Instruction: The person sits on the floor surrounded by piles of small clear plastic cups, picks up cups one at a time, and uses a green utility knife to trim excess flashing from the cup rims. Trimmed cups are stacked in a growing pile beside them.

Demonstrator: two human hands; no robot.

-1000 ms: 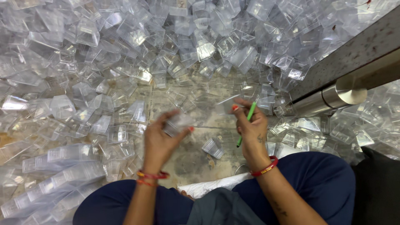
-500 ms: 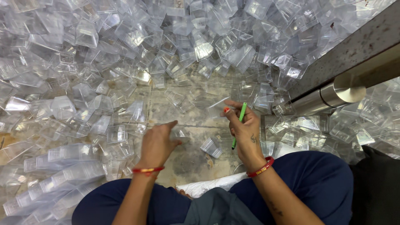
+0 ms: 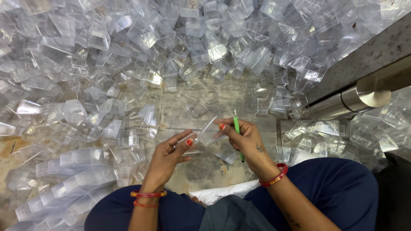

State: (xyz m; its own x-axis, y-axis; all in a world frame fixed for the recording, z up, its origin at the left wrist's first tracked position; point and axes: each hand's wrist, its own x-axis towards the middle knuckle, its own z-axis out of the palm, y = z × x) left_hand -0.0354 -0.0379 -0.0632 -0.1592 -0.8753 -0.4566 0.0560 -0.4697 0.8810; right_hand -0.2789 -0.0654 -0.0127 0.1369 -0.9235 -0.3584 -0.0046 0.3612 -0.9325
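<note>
Left hand (image 3: 165, 160): red-painted nails; two thin bangles at the wrist, red with a yellow band. Right hand (image 3: 248, 143): red-painted nails, a small dark tattoo on the back, one thicker red bangle at the wrist, further dark tattoo marks on the forearm. Forearms bare. Legs covered in dark blue fabric; grey-green cloth lies between them.

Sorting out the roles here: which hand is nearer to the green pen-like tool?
Right. The right hand grips the green tool between its fingers, tip upward. The left hand is off to the tool's left, touching a clear plastic piece held between both hands.
</note>
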